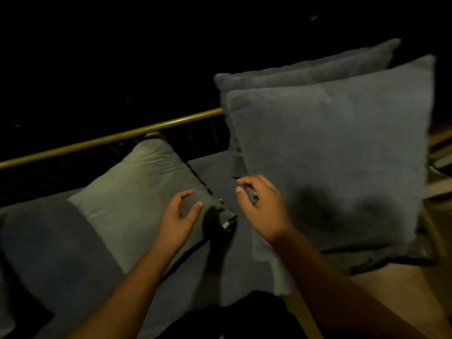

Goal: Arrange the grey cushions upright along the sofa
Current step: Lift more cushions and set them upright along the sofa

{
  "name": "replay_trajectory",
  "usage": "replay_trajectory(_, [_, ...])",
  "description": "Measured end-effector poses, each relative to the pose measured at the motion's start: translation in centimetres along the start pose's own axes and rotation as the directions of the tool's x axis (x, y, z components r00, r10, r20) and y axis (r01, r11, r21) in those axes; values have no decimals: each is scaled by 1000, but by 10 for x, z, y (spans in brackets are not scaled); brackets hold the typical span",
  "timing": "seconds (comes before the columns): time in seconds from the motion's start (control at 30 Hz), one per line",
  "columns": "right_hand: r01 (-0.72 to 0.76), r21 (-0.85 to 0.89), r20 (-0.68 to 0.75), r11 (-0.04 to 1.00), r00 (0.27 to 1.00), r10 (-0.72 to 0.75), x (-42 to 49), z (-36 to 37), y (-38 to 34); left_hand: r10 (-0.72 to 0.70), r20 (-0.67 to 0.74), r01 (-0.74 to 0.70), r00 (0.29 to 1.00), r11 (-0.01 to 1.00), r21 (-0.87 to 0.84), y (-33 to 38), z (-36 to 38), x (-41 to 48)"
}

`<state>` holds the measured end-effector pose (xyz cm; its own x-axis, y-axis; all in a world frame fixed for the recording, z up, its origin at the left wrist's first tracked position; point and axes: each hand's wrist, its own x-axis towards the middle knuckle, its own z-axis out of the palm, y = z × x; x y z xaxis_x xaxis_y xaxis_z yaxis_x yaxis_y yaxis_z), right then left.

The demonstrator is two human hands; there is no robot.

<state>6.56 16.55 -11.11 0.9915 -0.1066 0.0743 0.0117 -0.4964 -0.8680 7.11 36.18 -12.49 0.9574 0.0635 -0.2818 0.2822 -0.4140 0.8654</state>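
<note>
A large grey cushion (337,152) stands upright at the right end of the sofa, with a second grey cushion (305,67) upright close behind it. A smaller, paler grey cushion (137,189) lies flat on the dark seat (49,245), its zipped corner pointing toward me. My left hand (178,216) hovers just over that corner, fingers curved and apart, holding nothing. My right hand (261,206) hangs in front of the large cushion's lower left part, fingers loosely curled and empty.
A brass-coloured rail (110,138) with thin bars runs along the sofa back. The sofa's wooden frame (391,289) shows at the lower right. Beyond the rail everything is dark. Another grey cushion edge (5,302) shows at the far left.
</note>
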Motion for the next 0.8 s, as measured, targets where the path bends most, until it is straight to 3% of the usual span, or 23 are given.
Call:
replay_trajectory(0.17, [-118, -124, 283, 985, 947, 149, 27, 107, -22, -168, -105, 168, 980, 986, -13, -65, -97, 15])
replay_trajectory(0.33, [-275, -296, 465, 915, 795, 389, 64, 207, -8, -399, -190, 373, 897, 914, -157, -137, -164, 47])
replay_trajectory(0.47, [-394, -398, 447, 828, 705, 551, 89, 268, 11, -532, -200, 483, 822, 840, -249, -188, -190, 77])
replay_trajectory(0.53, [-415, -449, 393, 791, 703, 592, 101, 293, 21, -611, -188, 551, 769, 782, -291, -217, -198, 93])
replay_trajectory(0.6, [-486, -347, 320, 802, 742, 589, 115, 309, 28, -680, -195, 593, 707, 720, -360, -257, -202, 107])
replay_trajectory(0.67, [-566, -194, 257, 801, 759, 599, 128, 318, 44, -710, -152, 590, 688, 669, -452, -293, -202, 118])
replay_trajectory(0.8, [-624, -214, 271, 751, 701, 660, 151, 318, 62, -777, -40, 639, 629, 545, -542, -296, -199, 124])
